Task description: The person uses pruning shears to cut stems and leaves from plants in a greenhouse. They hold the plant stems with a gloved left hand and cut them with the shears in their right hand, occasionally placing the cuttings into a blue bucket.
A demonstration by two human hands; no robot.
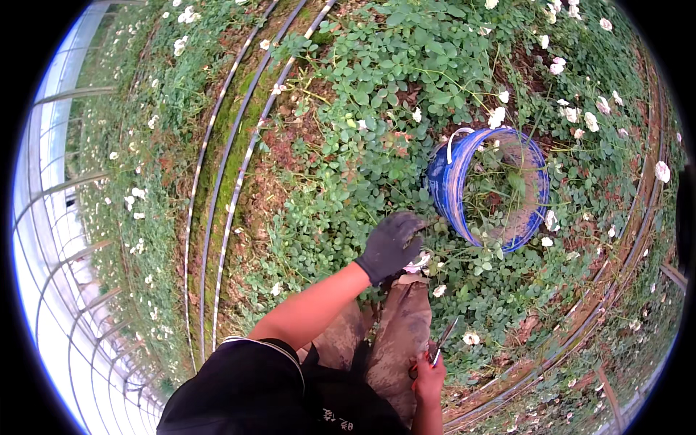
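Observation:
My left hand (pixel 392 243), in a dark glove, reaches over low rose bushes (pixel 331 217). Its fingers are curled and stand apart from the thumb, and I see nothing between them. Just below it is a pale pink rose bloom (pixel 417 264). To the right of this hand, a blue bucket (pixel 450 182) leans towards me among the plants, with cut green stems and leaves (pixel 497 190) inside. Bare and held low by my right leg, my right hand (pixel 429 375) grips red-handled scissors (pixel 445 340), their blades pointing up and away from me.
Several dark hoses (pixel 225 152) run along a mossy soil strip on the left. More flowering rose rows (pixel 130 163) lie beyond it, beside curved metal greenhouse hoops (pixel 76 190). On the right, another soil path (pixel 603 277) carries hoses. My camouflage trouser legs (pixel 399 326) stand among the bushes.

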